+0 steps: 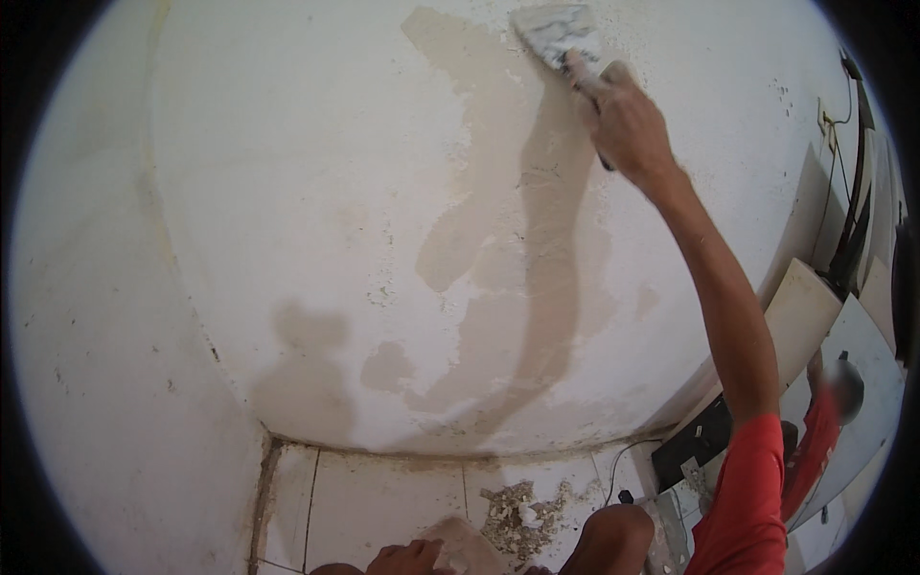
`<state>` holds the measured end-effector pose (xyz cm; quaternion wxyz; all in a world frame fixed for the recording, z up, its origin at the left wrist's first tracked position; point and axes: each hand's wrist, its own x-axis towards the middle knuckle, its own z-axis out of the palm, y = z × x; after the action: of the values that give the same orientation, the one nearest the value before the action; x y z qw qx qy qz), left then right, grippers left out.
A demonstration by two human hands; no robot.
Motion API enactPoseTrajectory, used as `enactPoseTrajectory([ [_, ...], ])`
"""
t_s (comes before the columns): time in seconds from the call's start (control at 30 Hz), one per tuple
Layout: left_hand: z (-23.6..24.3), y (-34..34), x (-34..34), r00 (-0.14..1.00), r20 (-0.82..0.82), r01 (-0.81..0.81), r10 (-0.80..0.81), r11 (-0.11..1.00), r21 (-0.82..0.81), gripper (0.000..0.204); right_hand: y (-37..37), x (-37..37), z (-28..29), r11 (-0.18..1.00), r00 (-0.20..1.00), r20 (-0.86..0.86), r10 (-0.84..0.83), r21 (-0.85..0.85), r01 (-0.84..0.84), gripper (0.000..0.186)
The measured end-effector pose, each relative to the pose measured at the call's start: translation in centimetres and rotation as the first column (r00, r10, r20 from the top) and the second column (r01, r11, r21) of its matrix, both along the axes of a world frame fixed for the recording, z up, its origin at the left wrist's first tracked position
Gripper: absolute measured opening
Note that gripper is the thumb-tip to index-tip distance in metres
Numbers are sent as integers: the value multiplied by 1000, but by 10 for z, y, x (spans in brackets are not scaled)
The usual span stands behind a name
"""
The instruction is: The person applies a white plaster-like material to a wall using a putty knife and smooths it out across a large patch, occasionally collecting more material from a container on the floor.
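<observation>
In the head view, our right grip point(623, 120) clamps a putty knife point(559, 31) at 1 o'clock, over the white wall point(268, 192). Beige patches point(494, 110) already span 12 to 6 o'clock; flaky spots point(381, 278) remain toward 9. At 6, we cannot tell whether our left grip point(410, 556) holds anything.

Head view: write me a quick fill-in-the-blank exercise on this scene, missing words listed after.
1. The scraper is held in the person's ____ hand.
2. The sleeve on that arm is ____.
3. The scraper is near the picture's ____ edge.
4. Rubble lies on the floor, near the picture's ____ edge.

Missing words: right; red; top; bottom.
</observation>
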<state>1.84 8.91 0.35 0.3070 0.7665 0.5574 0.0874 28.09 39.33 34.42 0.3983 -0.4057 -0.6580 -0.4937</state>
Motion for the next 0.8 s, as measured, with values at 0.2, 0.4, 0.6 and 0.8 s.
enactPoseTrajectory([
  [0.2,3,-3,-4,1000,15,3,-3,1000,-26,50,-18,36,-53,971,966,248,-77,-203,130,65],
  [0.4,-7,0,-4,1000,-23,1,-1,1000,1,49,-44,108,-56,988,989,141,-36,-145,56,54],
  [0.6,-13,9,0,999,-44,3,-5,999,-45,50,-10,72,23,995,998,20,51,90,-53,47],
  [0.8,-9,9,-3,999,-17,-39,39,999,-22,50,-11,63,-36,997,991,128,-45,-58,52,58],
])
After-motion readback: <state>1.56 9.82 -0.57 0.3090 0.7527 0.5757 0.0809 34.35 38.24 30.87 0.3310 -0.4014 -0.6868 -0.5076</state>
